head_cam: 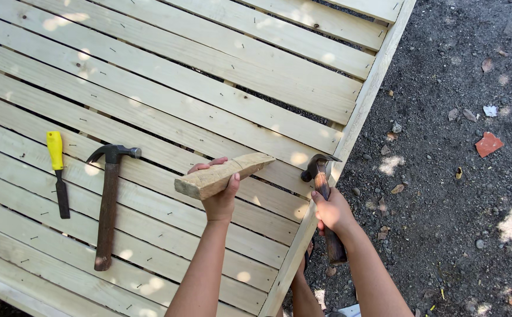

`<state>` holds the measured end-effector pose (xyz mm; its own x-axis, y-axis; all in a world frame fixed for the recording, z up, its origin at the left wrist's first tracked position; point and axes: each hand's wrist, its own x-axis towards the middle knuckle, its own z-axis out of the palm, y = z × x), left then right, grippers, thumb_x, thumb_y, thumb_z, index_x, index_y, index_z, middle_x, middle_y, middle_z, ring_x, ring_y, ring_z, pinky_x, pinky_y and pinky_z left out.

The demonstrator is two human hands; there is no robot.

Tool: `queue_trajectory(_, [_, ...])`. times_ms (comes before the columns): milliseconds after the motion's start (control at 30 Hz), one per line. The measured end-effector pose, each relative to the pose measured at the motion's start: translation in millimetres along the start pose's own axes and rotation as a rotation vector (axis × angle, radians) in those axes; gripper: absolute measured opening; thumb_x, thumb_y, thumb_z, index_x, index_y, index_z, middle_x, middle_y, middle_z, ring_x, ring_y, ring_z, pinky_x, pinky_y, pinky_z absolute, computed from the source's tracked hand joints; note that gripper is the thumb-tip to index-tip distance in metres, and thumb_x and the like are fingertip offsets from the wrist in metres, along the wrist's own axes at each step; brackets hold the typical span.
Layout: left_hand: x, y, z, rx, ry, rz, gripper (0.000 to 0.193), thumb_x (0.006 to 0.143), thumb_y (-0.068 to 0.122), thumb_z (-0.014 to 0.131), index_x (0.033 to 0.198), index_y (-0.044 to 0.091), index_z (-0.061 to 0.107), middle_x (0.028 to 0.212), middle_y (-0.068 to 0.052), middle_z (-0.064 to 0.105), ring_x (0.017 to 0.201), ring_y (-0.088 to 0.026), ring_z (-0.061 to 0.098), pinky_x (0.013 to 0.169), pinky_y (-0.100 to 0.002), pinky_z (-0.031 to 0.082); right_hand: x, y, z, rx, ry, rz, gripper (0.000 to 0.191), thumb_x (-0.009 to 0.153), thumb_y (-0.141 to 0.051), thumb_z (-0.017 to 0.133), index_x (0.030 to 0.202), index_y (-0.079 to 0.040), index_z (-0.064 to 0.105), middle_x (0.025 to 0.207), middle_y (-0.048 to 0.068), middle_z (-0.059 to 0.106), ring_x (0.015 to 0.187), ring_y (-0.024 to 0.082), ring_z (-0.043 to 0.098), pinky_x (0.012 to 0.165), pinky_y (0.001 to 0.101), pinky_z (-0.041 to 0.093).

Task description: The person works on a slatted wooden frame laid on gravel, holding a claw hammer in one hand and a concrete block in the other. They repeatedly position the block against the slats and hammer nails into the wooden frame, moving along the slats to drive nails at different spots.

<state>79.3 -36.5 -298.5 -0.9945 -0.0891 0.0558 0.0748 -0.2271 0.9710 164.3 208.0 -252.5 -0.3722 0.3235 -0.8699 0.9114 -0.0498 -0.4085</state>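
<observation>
When scanned from nine o'clock across to three: seen from above, a pale slatted wooden panel (209, 88), studded with small nails.

At nine o'clock, lying flat on the slats, a yellow-handled chisel (58, 176), blade towards six. Just beside it, towards the centre, a spare claw hammer (108, 205) with a rusty brown handle, head towards twelve, untouched.

At centre, the left hand (219, 196), fingers closed around a short rough-sawn wood offcut (223, 175). Held up above the slats, lying roughly level, long axis running from eight o'clock to two, far end close to the panel's side rail (361, 111).

Just right of centre, at about four o'clock, the right hand (332, 212), fingers wrapped around the dark handle of a second claw hammer (320, 176). Gripped about mid-handle, with the head at the rail and near the offcut's far end.

From two to five o'clock, dark gravelly ground (455, 205) with dry leaves and a red shard (488, 144).

Judging by this pose, good practice here: keep the left thumb and fingertips back from the offcut's far end, hold the piece firm against the rail, grip the hammer nearer the handle's end for control, and strike squarely with short blows.
</observation>
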Motion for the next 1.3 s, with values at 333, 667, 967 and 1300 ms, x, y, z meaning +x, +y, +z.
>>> queue_trajectory(333, [-24.6, 7.0, 23.5, 0.191, -0.127, 0.117, 0.073, 0.079, 0.012, 0.088, 0.128, 0.017, 0.035, 0.131, -0.01, 0.054, 0.124, -0.021, 0.055, 0.107, -0.039, 0.05, -26.9, 26.3, -1.8, 0.337, 0.004, -0.036, 0.025, 0.099, -0.032, 0.056, 0.101, -0.009, 0.047, 0.061, 0.004, 0.05, 0.04, 0.015, 0.047, 0.035, 0.0349, 0.042])
queue_trajectory(667, [16.9, -4.7, 128.6, 0.753, -0.063, 0.096, 0.078, 0.055, 0.02, 0.099, 0.117, 0.013, 0.051, 0.111, -0.008, 0.064, 0.1, -0.032, 0.064, 0.082, -0.044, 0.054, -104.8, -1.2, -50.4, 0.358, 0.106, -0.274, 0.024, 0.099, -0.029, 0.057, 0.103, -0.007, 0.05, 0.062, 0.005, 0.052, 0.038, 0.013, 0.046, 0.033, 0.0296, 0.039])
queue_trajectory(967, [7.9, 13.1, 94.4, 0.519, -0.116, 0.055, 0.065, 0.059, 0.016, 0.095, 0.111, 0.009, 0.056, 0.107, -0.006, 0.058, 0.092, -0.025, 0.064, 0.08, -0.034, 0.058, -105.1, 6.5, -41.0, 0.368, 0.084, -0.387, 0.023, 0.097, -0.026, 0.059, 0.108, -0.006, 0.055, 0.061, 0.005, 0.054, 0.036, 0.012, 0.047, 0.033, 0.0275, 0.037])
queue_trajectory(1300, [28.9, 18.0, 118.0, 0.76, -0.16, 0.134, 0.064, 0.049, 0.021, 0.097, 0.101, 0.013, 0.06, 0.099, -0.005, 0.066, 0.093, -0.027, 0.067, 0.082, -0.04, 0.057, -48.4, 60.5, 11.0, 0.421, 0.143, -0.357, 0.018, 0.093, -0.009, 0.067, 0.106, 0.0, 0.059, 0.066, 0.006, 0.056, 0.04, 0.012, 0.048, 0.034, 0.03, 0.039])
